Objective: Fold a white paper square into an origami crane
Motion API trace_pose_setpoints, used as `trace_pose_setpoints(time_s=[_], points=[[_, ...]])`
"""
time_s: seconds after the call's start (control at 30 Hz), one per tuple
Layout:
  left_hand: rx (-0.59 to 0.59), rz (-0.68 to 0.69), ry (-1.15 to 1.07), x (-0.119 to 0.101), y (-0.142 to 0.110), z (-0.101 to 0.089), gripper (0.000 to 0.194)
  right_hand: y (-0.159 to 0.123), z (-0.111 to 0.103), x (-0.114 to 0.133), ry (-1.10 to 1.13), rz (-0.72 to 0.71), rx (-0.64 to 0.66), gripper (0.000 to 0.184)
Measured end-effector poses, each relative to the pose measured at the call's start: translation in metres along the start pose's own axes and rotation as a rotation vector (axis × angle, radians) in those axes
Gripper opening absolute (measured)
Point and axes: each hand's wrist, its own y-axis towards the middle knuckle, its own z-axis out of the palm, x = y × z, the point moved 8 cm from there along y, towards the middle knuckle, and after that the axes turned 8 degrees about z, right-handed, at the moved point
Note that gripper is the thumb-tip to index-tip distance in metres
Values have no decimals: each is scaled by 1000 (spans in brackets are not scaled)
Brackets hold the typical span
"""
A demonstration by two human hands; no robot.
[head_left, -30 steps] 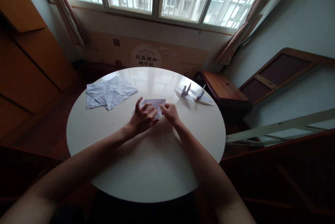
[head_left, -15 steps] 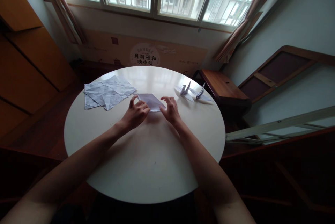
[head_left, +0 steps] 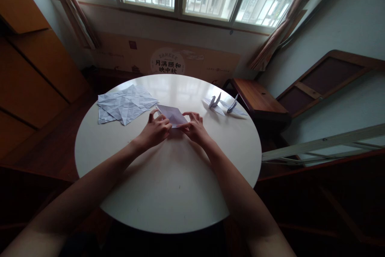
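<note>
A folded white paper sheet (head_left: 173, 115) is grasped at its near edge by the left hand (head_left: 156, 130) and right hand (head_left: 196, 128), fingertips partly hidden, over the far half of the round white table (head_left: 180, 193). One second earlier, the left hand lay across the sheet. Beyond, a beige printed panel (head_left: 197, 64) reads "月满颐和 映中秋"; its smaller lettering is illegible.

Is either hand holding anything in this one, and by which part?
Both hands hold one folded paper sheet: the left hand by its near left edge, the right hand by its near right side.
</note>
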Motion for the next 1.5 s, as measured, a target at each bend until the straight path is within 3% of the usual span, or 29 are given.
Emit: trace_pose_setpoints(time_s=[0.13,0.43,0.6,0.8,1.03,1.3,1.5], points=[[26,-9,4,1,0,0,23,-1,-5,2,15,6,3,17],[140,70,-264,11,-2,7,22,-7,-34,12,34,-37,-212,18],[128,-9,-291,18,-4,14,22,-7,-33,8,61,20,-199,16],[74,-97,-263,26,-4,12,32,-5,-23,5,93,89,-122,15],[34,-192,-349,37,-7,10,29,-4,-22,-5,80,149,-104,15],[111,-317,-283,46,-10,15,28,-3,-22,-19,36,211,-100,16],[-26,-293,-139,46,-9,4,28,0,-11,-20,81,209,-44,16]])
